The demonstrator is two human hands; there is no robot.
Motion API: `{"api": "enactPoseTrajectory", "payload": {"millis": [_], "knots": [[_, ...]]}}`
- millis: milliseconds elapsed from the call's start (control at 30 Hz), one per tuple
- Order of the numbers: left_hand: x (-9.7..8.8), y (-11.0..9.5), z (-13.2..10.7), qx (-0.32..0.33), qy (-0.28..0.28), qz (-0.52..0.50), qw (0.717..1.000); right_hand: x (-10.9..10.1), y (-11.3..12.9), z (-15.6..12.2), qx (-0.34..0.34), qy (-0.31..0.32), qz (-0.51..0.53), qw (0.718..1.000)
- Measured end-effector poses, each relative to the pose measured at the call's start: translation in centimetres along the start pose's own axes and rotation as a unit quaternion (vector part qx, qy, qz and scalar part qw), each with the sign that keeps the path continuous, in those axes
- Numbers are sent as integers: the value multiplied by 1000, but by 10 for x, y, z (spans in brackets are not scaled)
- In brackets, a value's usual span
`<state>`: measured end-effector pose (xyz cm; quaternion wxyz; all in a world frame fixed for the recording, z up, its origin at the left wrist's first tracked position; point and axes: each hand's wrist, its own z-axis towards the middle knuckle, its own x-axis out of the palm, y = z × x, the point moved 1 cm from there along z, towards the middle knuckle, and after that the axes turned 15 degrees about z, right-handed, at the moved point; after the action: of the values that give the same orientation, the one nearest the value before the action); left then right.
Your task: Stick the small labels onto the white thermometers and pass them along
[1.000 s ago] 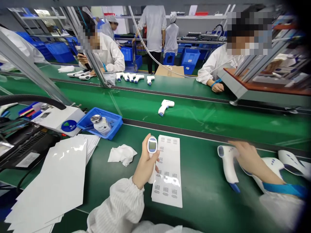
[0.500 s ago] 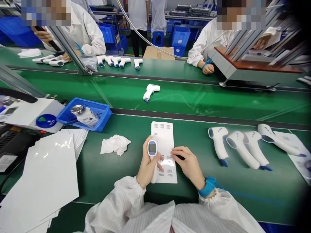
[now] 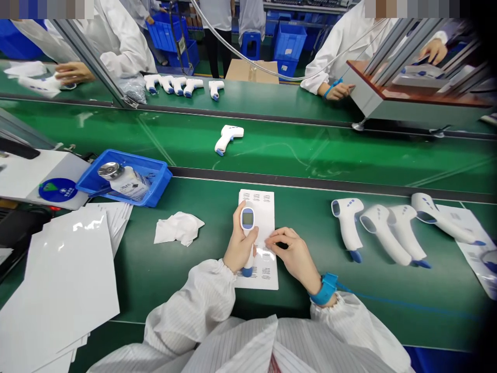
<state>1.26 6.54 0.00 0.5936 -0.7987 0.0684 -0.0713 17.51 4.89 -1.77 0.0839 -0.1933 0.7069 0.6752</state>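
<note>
Quick snapshot from a green assembly bench. Left hand curled tight around a white infrared thermometer, screen facing up, blue-tipped grip poking out below the fist. Thermometer held right over a sheet of printed labels, pretty much in the middle of it. Right hand just beside, fingers bent and pressed onto the sheet by a shiny patch; pinching a label or not, impossible to tell from this angle. Blue wrist strap on that wrist, cord running off to the right.

Off to the right, four more white thermometers lying in a loose row, the last one partly on a paper sheet. Left of the hands, a crumpled white wipe, then a blue plastic tray holding a bottle, with a pile of white sheets in front. One lone thermometer on the next belt over. Further across, a co-worker's hand near the far belt.
</note>
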Motion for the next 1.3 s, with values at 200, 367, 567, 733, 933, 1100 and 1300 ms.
{"api": "enactPoseTrajectory", "payload": {"millis": [200,367,567,733,933,1100,1300], "knots": [[1,2,1,6,-8,37,999,-9,32,-7,-95,94,-65,989],[2,4,2,57,-41,91,993,-21,66,-6,-22,235,121,964],[3,3,2,41,-5,62,997,-16,76,32,-69,97,92,989],[3,0,0,14,12,55,998,-14,77,54,-106,54,76,990],[3,-1,-1,19,13,74,997,-14,81,63,-107,41,81,990],[2,-1,-1,16,15,85,996,-13,83,67,-106,38,74,991],[2,0,0,21,15,92,995,-15,86,69,-98,44,67,992]]}}
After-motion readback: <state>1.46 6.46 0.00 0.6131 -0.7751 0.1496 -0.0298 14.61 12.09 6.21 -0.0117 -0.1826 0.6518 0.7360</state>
